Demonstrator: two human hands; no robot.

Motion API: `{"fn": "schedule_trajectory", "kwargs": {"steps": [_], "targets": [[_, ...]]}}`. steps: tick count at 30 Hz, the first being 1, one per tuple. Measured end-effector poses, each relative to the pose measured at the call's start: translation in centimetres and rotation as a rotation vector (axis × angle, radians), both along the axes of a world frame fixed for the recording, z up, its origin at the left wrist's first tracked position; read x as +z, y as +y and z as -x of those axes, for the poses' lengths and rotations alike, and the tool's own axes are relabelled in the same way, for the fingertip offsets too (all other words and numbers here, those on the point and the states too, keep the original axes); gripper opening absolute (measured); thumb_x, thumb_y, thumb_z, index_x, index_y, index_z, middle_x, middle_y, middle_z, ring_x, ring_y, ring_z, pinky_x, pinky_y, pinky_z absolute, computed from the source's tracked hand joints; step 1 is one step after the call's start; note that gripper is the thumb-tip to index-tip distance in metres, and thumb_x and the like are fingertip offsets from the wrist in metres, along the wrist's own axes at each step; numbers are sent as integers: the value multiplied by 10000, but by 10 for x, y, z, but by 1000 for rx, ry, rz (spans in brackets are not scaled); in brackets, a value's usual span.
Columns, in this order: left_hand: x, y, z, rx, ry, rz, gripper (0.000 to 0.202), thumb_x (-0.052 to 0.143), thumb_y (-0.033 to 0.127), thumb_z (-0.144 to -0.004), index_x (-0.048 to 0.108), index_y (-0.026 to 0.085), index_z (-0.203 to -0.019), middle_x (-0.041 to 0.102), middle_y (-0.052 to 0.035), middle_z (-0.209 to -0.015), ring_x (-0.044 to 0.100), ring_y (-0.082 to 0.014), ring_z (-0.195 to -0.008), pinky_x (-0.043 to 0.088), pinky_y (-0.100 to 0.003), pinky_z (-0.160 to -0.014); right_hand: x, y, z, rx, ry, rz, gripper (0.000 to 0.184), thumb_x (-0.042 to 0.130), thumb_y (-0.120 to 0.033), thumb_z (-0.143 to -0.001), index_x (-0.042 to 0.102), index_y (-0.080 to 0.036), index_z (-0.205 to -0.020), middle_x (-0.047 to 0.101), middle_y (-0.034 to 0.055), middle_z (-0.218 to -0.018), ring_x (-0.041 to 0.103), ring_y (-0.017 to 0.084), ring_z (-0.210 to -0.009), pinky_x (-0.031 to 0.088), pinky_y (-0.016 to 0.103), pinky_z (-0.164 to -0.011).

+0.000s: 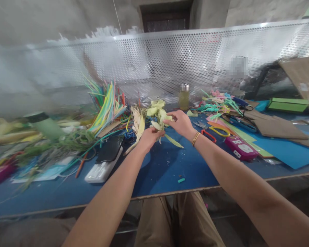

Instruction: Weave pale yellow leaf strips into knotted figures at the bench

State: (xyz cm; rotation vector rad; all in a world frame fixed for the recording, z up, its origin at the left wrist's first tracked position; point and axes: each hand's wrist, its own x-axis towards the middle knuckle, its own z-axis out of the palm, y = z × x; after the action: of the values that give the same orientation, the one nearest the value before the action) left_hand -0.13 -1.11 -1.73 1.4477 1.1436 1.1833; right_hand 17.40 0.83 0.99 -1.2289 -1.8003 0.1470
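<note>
Near the middle of the blue counter (170, 164), the left hand (149, 138) has its fingers closed on the lower part of a pale green, leafy bundle (158, 110), just above the surface. The right hand (180, 122) reaches the bundle's right side, thumb and forefinger a narrow gap apart; whether they pinch a piece, I cannot tell. A dry, straw-coloured husk (137, 124) is just left of it. Behind stands a clear bottle (184, 97) with a metallic cap, yellowish liquid inside. Far left, a green container (46, 127) with a dark lid leans; its contents are hidden. At right lies a green box (287, 105), its inside out of sight.
</note>
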Motion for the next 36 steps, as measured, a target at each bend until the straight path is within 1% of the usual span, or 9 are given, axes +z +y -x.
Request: {"fn": "schedule_trajectory", "kwargs": {"steps": [3,6,8,12,16,21,28,32,36], "targets": [[0,0,-3,-11,-20,-55,321,836,264,-539,646,153,-773,670,-19,-645,576,-157,-616,409,-273,-624,5,-11,11,122,-136,-10,394,689,-525,-781,737,-216,-1019,607,29,-806,528,145,-732,358,276,-706],[0,-1,-6,-46,-90,-62,432,861,231,-491,615,163,-839,668,-3,-660,606,-166,-653,442,-282,-670,1,-14,21,142,-153,49,296,714,-449,-768,704,-161,-698,568,25,-728,493,135,-679,323,274,-631],[1,-2,-6,-84,-141,-23,442,870,278,-504,625,165,-854,670,-7,-668,605,-158,-646,437,-275,-656,-1,-12,22,191,-9,109,328,677,-416,-805,648,-154,-609,549,16,-669,488,127,-645,321,268,-597],[4,-4,-4,-71,-176,55,386,870,365,-536,699,164,-818,676,-18,-680,567,-132,-607,389,-255,-592,1,-8,17,415,419,367,325,565,-443,-888,647,-160,-748,535,-19,-567,476,99,-530,354,235,-531],[6,-5,-2,-56,-120,74,309,867,375,-541,747,161,-729,695,-44,-685,574,-149,-626,410,-278,-622,1,-9,18,547,526,481,441,449,-491,-948,559,-169,-668,567,-3,-552,472,77,-480,367,205,-491],[7,-6,-4,-88,-29,63,254,855,357,-551,771,164,-692,713,-70,-678,607,-192,-672,442,-309,-682,-5,-5,22,470,526,376,489,448,-558,-930,469,-192,-607,486,-30,-513,417,74,-437,345,210,-465],[8,-7,-5,-126,39,36,173,798,316,-588,767,162,-659,724,-70,-696,629,-204,-702,448,-302,-699,-6,-4,22,345,457,324,502,423,-613,-913,452,-204,-623,505,-16,-539,424,92,-468,349,229,-476],[6,-8,-4,-145,40,32,177,803,319,-578,763,165,-658,717,-61,-677,635,-215,-727,453,-313,-727,-8,-6,26,331,427,286,492,413,-584,-925,455,-202,-617,499,-16,-541,426,90,-455,349,233,-477],[0,-5,-1,-127,12,13,215,819,344,-586,763,166,-692,727,-69,-725,626,-208,-748,439,-303,-709,2,-7,16,392,320,328,499,405,-596,-925,522,-188,-663,557,8,-590,490,102,-480,387,241,-509]]}}
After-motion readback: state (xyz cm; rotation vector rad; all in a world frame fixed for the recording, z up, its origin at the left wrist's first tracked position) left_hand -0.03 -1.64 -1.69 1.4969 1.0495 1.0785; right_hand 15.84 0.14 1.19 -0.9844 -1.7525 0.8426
